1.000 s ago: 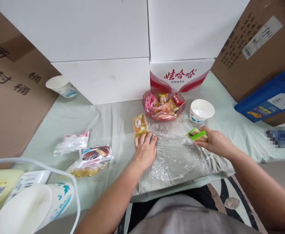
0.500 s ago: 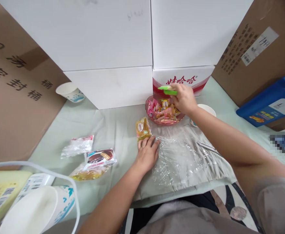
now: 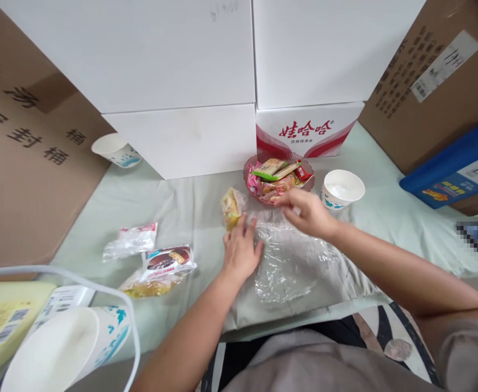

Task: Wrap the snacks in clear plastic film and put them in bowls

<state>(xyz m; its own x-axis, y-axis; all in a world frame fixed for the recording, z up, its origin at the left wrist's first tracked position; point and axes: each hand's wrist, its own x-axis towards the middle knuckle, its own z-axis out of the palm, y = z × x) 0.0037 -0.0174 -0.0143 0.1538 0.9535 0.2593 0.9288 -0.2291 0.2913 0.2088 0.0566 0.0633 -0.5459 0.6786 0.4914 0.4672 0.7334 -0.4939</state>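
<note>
Yellow wrapped snack (image 3: 231,207): on the counter (image 3: 206,218), left of and in front of the pink bowl (image 3: 311,184), touched at its near end by the left hand (image 3: 241,250). Left fingers spread, thumb apart, fingertips against the packet, no full grip visible. Right hand (image 3: 312,215) at the bowl's front edge, fingers bent; nothing seen in them, but cannot tell whether the tips meet or stand slightly apart.

Handling, judged by look: yellow packet likely light, soft inside, in a slick, crinkly wrapper. Hard squeeze could crush the contents. Best hold: thumb and fingers across the middle of its sides, light pressure; loose wrapper at the end is a weaker grip and may slide or twist.

Green-edged packets (image 3: 268,169) lie on top of the other snacks in the bowl. Look flat, light, probably crisp and easy to snap; take by opposite edges, don't bend. Bowl is clear pink with a scalloped rim, seems rigid, maybe slippery; hold by both sides of the rim, level, so the pile doesn't slide.

Clear plastic sheet (image 3: 283,272) lies just right of the left hand: very light, floppy, probably clingy; pinch a raised fold or edge.
</note>
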